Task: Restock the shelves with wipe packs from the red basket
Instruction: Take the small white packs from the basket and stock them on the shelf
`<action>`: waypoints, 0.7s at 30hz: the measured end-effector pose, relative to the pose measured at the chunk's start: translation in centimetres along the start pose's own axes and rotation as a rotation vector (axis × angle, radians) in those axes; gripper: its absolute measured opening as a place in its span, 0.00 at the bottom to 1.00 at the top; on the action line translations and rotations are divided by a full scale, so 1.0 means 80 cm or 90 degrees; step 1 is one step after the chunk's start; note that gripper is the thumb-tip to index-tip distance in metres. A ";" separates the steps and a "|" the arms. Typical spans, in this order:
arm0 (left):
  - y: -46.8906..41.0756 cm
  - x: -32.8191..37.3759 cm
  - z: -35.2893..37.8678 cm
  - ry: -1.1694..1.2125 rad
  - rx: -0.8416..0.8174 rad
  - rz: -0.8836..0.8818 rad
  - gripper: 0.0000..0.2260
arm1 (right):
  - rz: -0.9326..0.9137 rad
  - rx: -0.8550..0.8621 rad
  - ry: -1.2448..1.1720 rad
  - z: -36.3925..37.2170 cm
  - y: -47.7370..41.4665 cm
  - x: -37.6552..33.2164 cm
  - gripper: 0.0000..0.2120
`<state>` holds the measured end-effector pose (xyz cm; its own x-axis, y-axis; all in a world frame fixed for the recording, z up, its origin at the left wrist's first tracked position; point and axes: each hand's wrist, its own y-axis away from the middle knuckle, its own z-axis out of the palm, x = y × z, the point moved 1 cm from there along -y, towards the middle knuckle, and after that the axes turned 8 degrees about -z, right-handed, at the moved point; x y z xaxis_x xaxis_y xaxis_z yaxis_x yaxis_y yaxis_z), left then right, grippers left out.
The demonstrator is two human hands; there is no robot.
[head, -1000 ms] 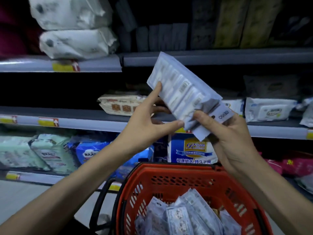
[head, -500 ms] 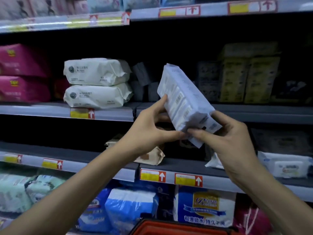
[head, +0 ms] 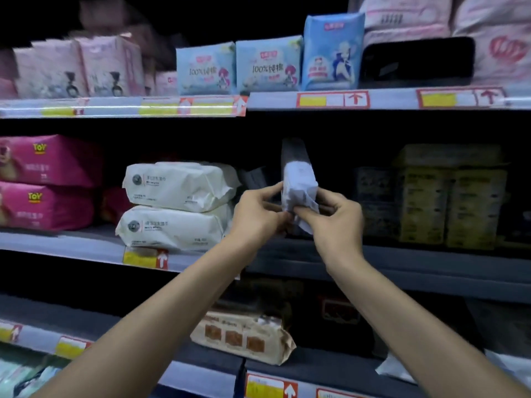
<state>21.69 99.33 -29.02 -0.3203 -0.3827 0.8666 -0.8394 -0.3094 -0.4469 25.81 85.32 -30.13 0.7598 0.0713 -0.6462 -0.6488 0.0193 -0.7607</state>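
A pale lilac wipe pack (head: 298, 179) points end-on into the dark gap of the middle shelf (head: 402, 262), its far end in shadow. My left hand (head: 258, 214) grips its near end from the left. From the right, my right hand (head: 336, 216) pinches the same end and its crimped flap. The pack sits between two stacked white wipe packs (head: 178, 205) and a row of dim yellow packs (head: 448, 202). The red basket is out of view.
Two pink packs (head: 46, 182) lie at the left of the middle shelf. Blue packs (head: 267, 64) and pink packs stand on the shelf above. A beige pack (head: 244, 337) lies on the shelf below. Dark small packs stand behind the held pack.
The view has risen and the red basket has dropped out of sight. Both hands have carried the wipe pack up and forward, turning it end-on into the middle shelf.
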 end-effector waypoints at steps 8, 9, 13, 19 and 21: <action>-0.077 0.004 0.011 -0.173 0.333 -0.128 0.07 | 0.151 0.009 0.158 0.075 -0.093 0.030 0.15; -0.078 0.002 0.014 -0.166 0.334 -0.155 0.07 | 0.164 -0.005 0.187 0.077 -0.094 0.035 0.15; -0.077 -0.017 0.015 -0.130 0.277 -0.185 0.04 | 0.193 -0.008 0.250 0.065 -0.091 0.043 0.14; -0.051 -0.044 0.012 -0.052 0.135 -0.197 0.32 | 0.221 -0.140 0.217 0.038 -0.064 0.015 0.22; -0.038 -0.043 0.012 -0.058 0.094 -0.197 0.34 | 0.231 -0.166 0.197 0.036 -0.056 0.005 0.28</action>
<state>25.79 100.78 -30.84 -0.0144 -0.3258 0.9453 -0.8160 -0.5426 -0.1994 28.91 88.17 -26.76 0.4917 -0.2699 -0.8279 -0.8695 -0.2033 -0.4501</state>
